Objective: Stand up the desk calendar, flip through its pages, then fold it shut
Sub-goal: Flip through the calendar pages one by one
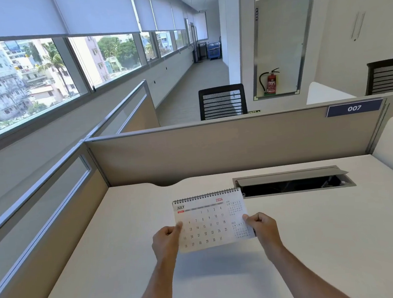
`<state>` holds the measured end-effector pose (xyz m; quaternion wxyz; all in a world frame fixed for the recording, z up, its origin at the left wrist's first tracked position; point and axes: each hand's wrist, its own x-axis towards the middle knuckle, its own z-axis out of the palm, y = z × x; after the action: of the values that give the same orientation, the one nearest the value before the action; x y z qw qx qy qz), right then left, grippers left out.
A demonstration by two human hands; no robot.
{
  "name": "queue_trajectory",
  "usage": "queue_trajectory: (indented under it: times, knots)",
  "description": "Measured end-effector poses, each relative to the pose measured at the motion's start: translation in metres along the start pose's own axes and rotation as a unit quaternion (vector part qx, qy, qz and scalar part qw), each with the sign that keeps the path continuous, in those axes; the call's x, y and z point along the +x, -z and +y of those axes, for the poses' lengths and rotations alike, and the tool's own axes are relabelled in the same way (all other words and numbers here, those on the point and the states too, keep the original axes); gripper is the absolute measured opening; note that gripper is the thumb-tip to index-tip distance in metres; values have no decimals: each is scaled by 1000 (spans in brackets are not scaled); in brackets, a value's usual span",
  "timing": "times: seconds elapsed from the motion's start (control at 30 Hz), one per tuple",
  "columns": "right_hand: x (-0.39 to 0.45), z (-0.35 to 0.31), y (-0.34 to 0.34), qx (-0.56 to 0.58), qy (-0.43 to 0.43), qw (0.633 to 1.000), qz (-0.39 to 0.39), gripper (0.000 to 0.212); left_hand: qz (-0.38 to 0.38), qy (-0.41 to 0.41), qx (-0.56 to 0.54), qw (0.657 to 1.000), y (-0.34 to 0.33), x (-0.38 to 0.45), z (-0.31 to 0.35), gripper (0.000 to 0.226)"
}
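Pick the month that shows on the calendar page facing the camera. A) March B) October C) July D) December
C: the desk calendar, held at its side edges by the left hand and the right hand above the desk, has JULY printed at the top left of the page, under the spiral binding.

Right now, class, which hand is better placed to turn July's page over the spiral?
Marginally the right hand: it pinches the desk calendar higher along its edge, nearer the binding, than the left hand. Otherwise they grip evenly.
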<state>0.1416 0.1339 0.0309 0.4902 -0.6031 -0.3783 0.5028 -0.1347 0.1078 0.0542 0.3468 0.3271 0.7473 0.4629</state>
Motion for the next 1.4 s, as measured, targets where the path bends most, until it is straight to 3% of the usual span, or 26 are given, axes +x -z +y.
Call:
queue_trajectory:
  times: [0.13,0.27,0.37,0.47,0.63,0.83,1.03,1.13,1.23,1.4]
  knots:
    - [1,-24,9,74,-21,994,-77,43,23,3,-31,999,2,3,0,40]
    - [5,-56,2,189,-11,971,-148,21,29,29,-61,997,2,9,3,33]
    - [11,-82,-10,219,7,957,-189,16,27,-17,-17,999,0,12,8,19]
    - [17,-102,-21,202,5,958,-204,15,19,-65,9,998,-4,11,19,28]
    - [23,-119,-32,230,-8,962,-148,13,-23,-74,-1,997,-14,12,27,46]
    - [33,-119,-41,267,-10,959,-92,21,-29,-59,2,998,-17,14,26,49]
    - [39,-110,-44,156,14,986,-63,29,-30,-77,-4,997,-17,16,24,43]
    - [44,-96,-45,92,29,995,15,15,-29,-86,-8,996,-16,15,24,48]
    - [47,-76,-45,39,52,995,71,22,-19,-76,-23,997,-16,19,24,47]
    - [45,-57,-45,-74,70,993,66,35,-14,-74,-29,997,-16,25,26,43]
